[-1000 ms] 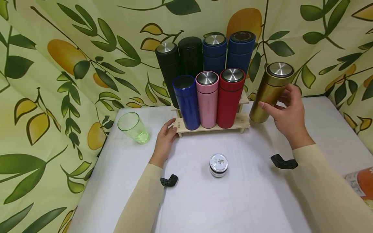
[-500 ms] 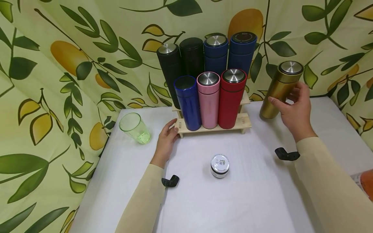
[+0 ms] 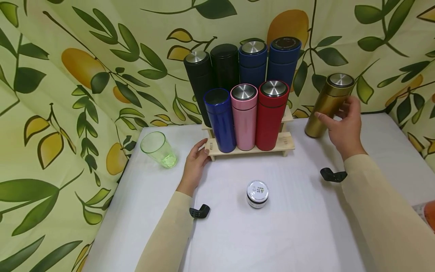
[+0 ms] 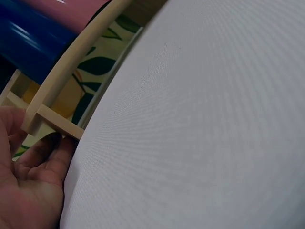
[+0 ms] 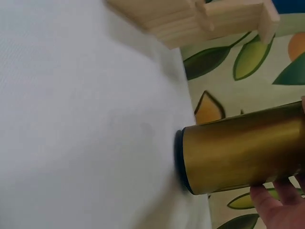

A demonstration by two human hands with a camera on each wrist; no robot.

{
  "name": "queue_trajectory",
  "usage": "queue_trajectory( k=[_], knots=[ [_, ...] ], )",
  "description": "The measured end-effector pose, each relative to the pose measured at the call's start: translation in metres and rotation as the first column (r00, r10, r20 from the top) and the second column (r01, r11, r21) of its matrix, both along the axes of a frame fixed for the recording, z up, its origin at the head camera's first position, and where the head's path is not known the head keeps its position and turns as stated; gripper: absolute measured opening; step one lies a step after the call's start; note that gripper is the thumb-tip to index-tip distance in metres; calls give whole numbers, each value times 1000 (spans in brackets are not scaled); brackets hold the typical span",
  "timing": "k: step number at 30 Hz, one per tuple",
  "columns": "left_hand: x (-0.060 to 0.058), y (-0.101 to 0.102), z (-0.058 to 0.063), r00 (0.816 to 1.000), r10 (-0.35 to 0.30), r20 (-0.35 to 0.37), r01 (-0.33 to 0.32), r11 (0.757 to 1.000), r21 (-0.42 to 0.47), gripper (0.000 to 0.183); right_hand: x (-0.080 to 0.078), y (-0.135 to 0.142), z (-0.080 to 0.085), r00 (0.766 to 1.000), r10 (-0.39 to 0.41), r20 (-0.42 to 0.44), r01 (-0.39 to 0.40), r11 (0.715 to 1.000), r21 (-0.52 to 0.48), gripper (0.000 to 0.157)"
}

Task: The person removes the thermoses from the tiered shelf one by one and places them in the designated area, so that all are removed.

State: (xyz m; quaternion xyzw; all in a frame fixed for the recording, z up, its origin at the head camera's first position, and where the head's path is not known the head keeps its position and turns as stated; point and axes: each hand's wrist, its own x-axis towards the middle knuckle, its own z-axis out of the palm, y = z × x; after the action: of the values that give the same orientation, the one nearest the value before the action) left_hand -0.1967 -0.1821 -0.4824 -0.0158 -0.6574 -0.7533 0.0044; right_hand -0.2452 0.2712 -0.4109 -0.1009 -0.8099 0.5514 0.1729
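Observation:
My right hand (image 3: 346, 126) grips a gold thermos bottle (image 3: 326, 105) with a steel-topped lid, thumb on the near side and fingers behind. In the right wrist view the gold bottle's base (image 5: 188, 162) is at or very near the white tabletop; contact is hard to tell. My left hand (image 3: 195, 162) holds the left end of a two-tier wooden rack (image 3: 285, 141), fingers at its end leg (image 4: 59, 121) in the left wrist view. On the lower tier stand a blue bottle (image 3: 221, 122), a pink bottle (image 3: 245, 122) and a red bottle (image 3: 272, 121). Black and navy bottles (image 3: 253, 68) fill the upper tier.
A green clear cup (image 3: 158, 149) stands left of the rack. A small white-lidded jar (image 3: 257, 192) sits in front of it. An orange-labelled container (image 3: 429, 215) shows at the right edge. Leaf-patterned cloth (image 3: 102, 37) hangs behind the table.
My right hand has moved the gold bottle rightward, away from the rack, and it has barely shifted in the last half second. My left hand stays at the rack's left end.

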Motion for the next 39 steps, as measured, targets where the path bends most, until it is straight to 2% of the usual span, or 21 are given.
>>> queue_trajectory(
  k=[11,19,23,28,33,39],
  knots=[
    [-1,1,2,1000,2,-13,-2,1000,7,49,-1,3,-3,998,24,51,-22,999,-30,83],
    [-1,2,2,1000,-2,-7,2,1000,4,49,1,2,-2,998,12,63,-11,1000,-12,84],
    [-1,1,2,1000,-2,-5,2,1000,-2,49,5,4,-2,998,11,63,-9,1000,-20,86],
    [0,1,1,1000,-5,-6,5,1000,-8,49,13,6,1,998,0,58,5,997,-79,83],
    [0,0,-1,1000,-7,-4,7,1000,-13,49,26,6,11,999,-15,32,19,991,-129,79],
    [0,0,-1,1000,-3,2,3,1000,-4,49,39,2,27,996,-53,-77,42,990,-136,72]
  ],
)
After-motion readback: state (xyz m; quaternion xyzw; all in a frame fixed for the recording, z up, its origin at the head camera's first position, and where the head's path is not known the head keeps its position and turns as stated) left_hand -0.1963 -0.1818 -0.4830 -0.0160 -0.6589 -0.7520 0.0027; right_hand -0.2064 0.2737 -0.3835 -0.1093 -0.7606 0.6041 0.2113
